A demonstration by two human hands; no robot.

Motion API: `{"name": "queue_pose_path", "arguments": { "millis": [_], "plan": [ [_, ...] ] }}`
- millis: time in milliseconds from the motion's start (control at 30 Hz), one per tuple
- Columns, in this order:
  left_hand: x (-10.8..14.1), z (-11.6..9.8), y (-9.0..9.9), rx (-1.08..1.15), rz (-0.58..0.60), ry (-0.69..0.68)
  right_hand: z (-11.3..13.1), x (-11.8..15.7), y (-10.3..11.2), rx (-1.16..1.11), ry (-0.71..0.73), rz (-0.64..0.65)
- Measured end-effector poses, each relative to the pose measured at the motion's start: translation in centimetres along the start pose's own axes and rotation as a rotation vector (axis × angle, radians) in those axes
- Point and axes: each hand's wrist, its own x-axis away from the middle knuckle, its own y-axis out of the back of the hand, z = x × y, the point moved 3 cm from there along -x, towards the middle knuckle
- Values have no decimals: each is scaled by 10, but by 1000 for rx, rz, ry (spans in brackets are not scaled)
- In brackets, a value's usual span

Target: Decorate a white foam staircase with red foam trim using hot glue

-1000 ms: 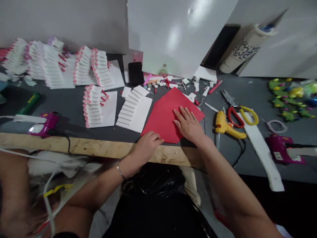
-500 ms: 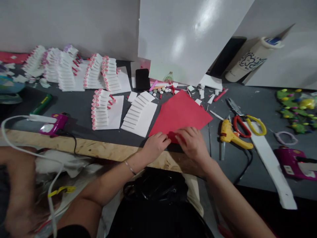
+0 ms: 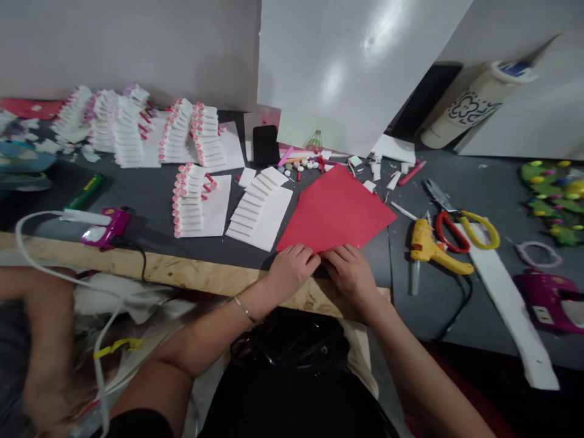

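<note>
A red sheet (image 3: 335, 210) lies at a slant on the dark tabletop, its near edge under my fingers. My left hand (image 3: 294, 267) is closed on that near edge, fingers bent. Right beside it, my right hand (image 3: 349, 267) pinches the same edge, and the fingertips of both hands almost meet. Left of the sheet is a white card (image 3: 274, 213) with a stepped row of white strips. Farther left, another white card (image 3: 216, 207) bears strips with pink round ends.
On the right lie a yellow glue gun (image 3: 424, 243), scissors (image 3: 456, 219) and a long white strip (image 3: 511, 304). A white bottle (image 3: 460, 115) leans at the back right. A purple device (image 3: 107, 228) with a cable and another person's arm (image 3: 50, 340) are at the left.
My right hand has moved slightly left and down, closing on the edge of the red sheet beside my left hand. The whole view has shifted a little.
</note>
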Motion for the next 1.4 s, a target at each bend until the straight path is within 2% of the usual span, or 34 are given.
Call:
{"name": "queue_pose_path", "arguments": {
  "millis": [300, 567, 667, 733, 800, 833, 867, 967, 1000, 1033, 1067, 1100, 1133, 1200, 1267, 1333, 1400],
  "plan": [
    [21, -21, 0, -28, 28, 120, 4, -4, 1, 39, -58, 16],
    [23, -19, -1, 41, 89, 137, 24, 14, 3, -22, -39, -19],
    [23, -24, -4, 87, 68, 170, 26, 19, 0, -10, -28, -27],
    [24, -19, -5, 199, 9, 205, 26, 21, -3, 9, 0, -29],
    [26, 9, 2, 401, -127, 284, 26, 22, -5, 19, 16, -51],
    [29, 32, 9, 520, -246, 351, 25, 22, -6, 21, 19, -67],
    [34, 61, 19, 636, -386, 458, 25, 22, -6, 22, 19, -85],
    [56, 148, 55, 954, -942, 787, 26, 22, -7, 26, 22, -121],
    [61, 164, 65, 1007, -1099, 855, 26, 22, -7, 28, 24, -121],
    [64, 170, 74, 975, -1214, 877, 27, 22, -7, 30, 22, -121],
    [61, 165, 79, 911, -1215, 837, 27, 22, -7, 32, 19, -121],
    [53, 150, 79, 840, -1108, 742, 28, 22, -7, 34, 15, -120],
    [42, 127, 75, 782, -913, 620, 28, 22, -6, 34, 13, -115],
    [26, 67, 56, 589, -566, 383, 29, 22, -5, 31, 8, -97],
    [20, 13, 33, 389, -337, 231, 30, 21, -5, 25, -4, -66],
    [23, -18, 11, 240, -119, 155, 30, 20, -4, 26, -16, -37],
    [28, -25, -3, 140, -11, 146, 30, 19, -4, 32, -24, -20]
  ]
}}
